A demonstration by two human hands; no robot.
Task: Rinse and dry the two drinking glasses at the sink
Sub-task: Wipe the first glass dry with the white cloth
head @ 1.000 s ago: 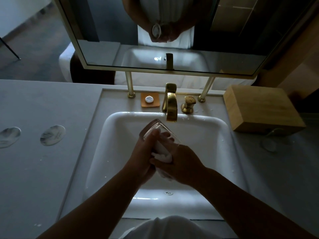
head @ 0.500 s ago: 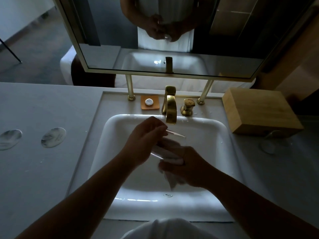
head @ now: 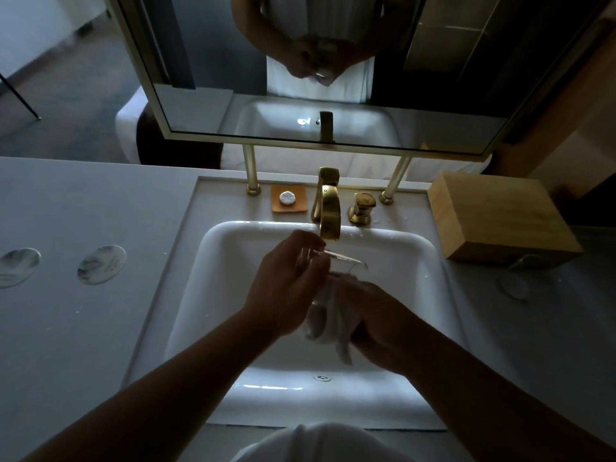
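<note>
Over the white sink [head: 233,255] my left hand [head: 283,288] grips a clear drinking glass [head: 343,261], its rim pointing right under the gold faucet [head: 328,208]. My right hand [head: 376,325] holds a white cloth [head: 328,325] bunched against the glass's lower part. Most of the glass is hidden by my fingers and the cloth. A second clear glass [head: 520,278] stands on the counter to the right, in front of the wooden box, faint in the dim light.
A wooden box [head: 500,215] sits on the counter right of the sink. An orange soap dish [head: 288,199] and the faucet handle [head: 363,208] stand behind the basin. Two round coasters [head: 101,265] lie on the left counter. A mirror [head: 316,68] hangs above.
The glass has turned from upright with its mouth facing me to lying sideways. My left hand moved up over it and my right hand with the cloth shifted lower and to the right.
</note>
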